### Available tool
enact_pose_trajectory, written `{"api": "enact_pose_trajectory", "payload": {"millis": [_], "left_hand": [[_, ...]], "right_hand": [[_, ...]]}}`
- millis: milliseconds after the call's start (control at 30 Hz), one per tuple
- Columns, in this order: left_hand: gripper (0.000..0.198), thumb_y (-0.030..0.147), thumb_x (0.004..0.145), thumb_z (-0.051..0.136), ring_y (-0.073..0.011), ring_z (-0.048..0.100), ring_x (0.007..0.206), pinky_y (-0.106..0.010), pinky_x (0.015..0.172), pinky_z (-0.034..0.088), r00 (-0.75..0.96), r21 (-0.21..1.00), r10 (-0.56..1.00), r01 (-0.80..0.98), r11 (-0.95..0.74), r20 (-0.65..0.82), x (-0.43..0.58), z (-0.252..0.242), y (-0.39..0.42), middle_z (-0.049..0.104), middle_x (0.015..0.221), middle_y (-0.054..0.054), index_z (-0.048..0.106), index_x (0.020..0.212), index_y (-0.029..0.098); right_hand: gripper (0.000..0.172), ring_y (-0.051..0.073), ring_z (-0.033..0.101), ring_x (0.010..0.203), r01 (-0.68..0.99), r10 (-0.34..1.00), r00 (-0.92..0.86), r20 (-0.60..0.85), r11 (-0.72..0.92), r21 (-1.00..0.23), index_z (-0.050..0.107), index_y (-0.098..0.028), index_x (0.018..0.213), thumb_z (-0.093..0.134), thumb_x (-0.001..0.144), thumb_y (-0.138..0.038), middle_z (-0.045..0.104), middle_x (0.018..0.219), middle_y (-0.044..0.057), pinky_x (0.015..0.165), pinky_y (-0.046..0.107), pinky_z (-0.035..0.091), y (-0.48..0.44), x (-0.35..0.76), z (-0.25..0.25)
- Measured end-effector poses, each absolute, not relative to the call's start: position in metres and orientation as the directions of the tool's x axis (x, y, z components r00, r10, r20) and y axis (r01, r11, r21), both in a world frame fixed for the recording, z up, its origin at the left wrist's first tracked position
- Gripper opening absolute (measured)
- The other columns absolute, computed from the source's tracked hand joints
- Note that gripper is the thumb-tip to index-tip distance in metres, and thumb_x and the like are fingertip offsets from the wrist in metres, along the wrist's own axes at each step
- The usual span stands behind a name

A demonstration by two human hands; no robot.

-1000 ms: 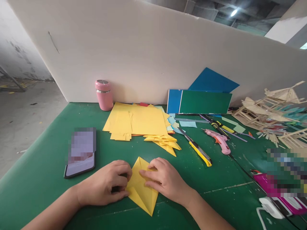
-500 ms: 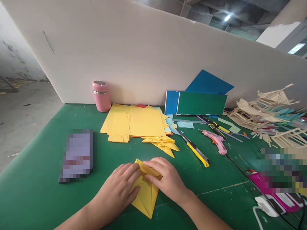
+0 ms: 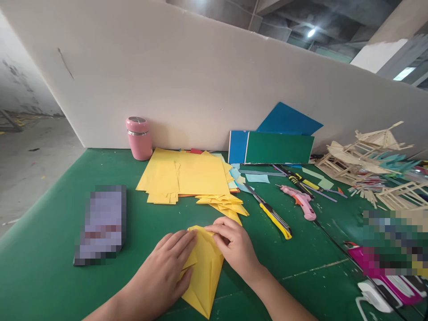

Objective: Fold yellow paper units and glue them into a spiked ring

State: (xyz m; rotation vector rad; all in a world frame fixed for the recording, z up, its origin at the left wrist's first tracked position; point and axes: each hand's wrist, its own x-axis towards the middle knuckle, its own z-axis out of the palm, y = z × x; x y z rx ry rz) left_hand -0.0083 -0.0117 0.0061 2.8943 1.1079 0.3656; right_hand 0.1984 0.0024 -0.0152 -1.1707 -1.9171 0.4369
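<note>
A folded yellow paper (image 3: 204,273) lies on the green table (image 3: 50,232) near the front edge, pointing toward me. My left hand (image 3: 167,272) rests flat on its left side, fingers stretched out over the paper. My right hand (image 3: 234,247) pinches the paper's top right edge with bent fingers. Just beyond lie several folded yellow triangles (image 3: 227,204) and a stack of yellow sheets (image 3: 187,176).
A phone (image 3: 102,225) lies at the left. A pink flask (image 3: 138,138) stands by the white back wall. A yellow utility knife (image 3: 272,211), a pink glue gun (image 3: 301,203), blue and green card (image 3: 279,145) and stick models (image 3: 368,156) crowd the right.
My left hand has moved from a curled grip at the paper's left to lying flat on it. The right hand has folded the top edge over. The paper looks narrower.
</note>
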Motion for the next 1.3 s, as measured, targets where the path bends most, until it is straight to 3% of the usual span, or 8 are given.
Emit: {"api": "enact_pose_trajectory", "payload": {"millis": [167,333,467,867,1067,1300], "left_hand": [[0.048,0.019,0.085,0.047,-0.0249,0.057,0.116,-0.039,0.099,0.049,0.697,0.159,0.672,0.655,-0.739,0.250,-0.010,0.001,-0.012,0.056,0.133,-0.009,0.047,0.132,0.015],[0.041,0.019,0.085,0.046,-0.0262,0.060,0.110,-0.039,0.093,0.053,0.670,0.206,0.698,0.668,-0.715,0.253,-0.011,-0.003,-0.014,0.058,0.128,-0.011,0.052,0.126,0.016],[0.042,0.019,0.086,0.044,-0.0263,0.058,0.115,-0.038,0.094,0.052,0.661,0.228,0.707,0.670,-0.707,0.252,-0.011,-0.002,-0.014,0.050,0.137,-0.011,0.050,0.128,0.018],[0.050,0.021,0.088,0.044,-0.0240,0.052,0.123,-0.036,0.100,0.047,0.723,0.077,0.639,0.644,-0.761,0.262,-0.010,-0.007,-0.014,0.050,0.139,-0.010,0.039,0.138,0.014],[0.047,0.024,0.090,0.041,-0.0269,0.046,0.127,-0.040,0.101,0.046,0.707,0.015,0.624,0.658,-0.753,0.333,-0.011,-0.016,-0.015,0.049,0.140,-0.010,0.042,0.136,0.014],[0.045,0.026,0.089,0.043,-0.0272,0.048,0.125,-0.042,0.101,0.045,0.711,-0.009,0.628,0.664,-0.748,0.316,-0.011,-0.015,-0.013,0.051,0.138,-0.010,0.047,0.133,0.016]], "right_hand": [[0.034,0.017,0.060,0.076,0.581,0.791,-0.330,0.515,0.600,-0.550,0.071,-0.023,0.095,0.045,0.085,-0.004,0.063,0.080,0.005,0.064,0.028,0.051,0.005,0.205,-0.017],[0.031,0.017,0.060,0.080,0.561,0.768,-0.413,0.490,0.638,-0.527,0.071,-0.023,0.097,0.045,0.089,-0.007,0.065,0.085,0.006,0.066,0.028,0.051,0.008,0.210,-0.015],[0.029,0.018,0.060,0.080,0.570,0.761,-0.458,0.459,0.648,-0.506,0.071,-0.022,0.097,0.045,0.091,-0.010,0.065,0.085,0.006,0.067,0.029,0.051,0.009,0.212,-0.011],[0.029,0.018,0.059,0.080,0.588,0.772,-0.471,0.427,0.636,-0.500,0.071,-0.021,0.094,0.045,0.091,-0.008,0.064,0.085,0.006,0.068,0.028,0.050,0.008,0.212,-0.007],[0.030,0.018,0.058,0.080,0.594,0.768,-0.485,0.418,0.640,-0.487,0.071,-0.019,0.095,0.044,0.091,-0.007,0.063,0.085,0.006,0.068,0.029,0.049,0.007,0.213,-0.007],[0.031,0.018,0.058,0.079,0.601,0.777,-0.469,0.421,0.629,-0.493,0.071,-0.020,0.094,0.043,0.091,-0.008,0.064,0.084,0.006,0.067,0.029,0.050,0.008,0.213,-0.007]]}}
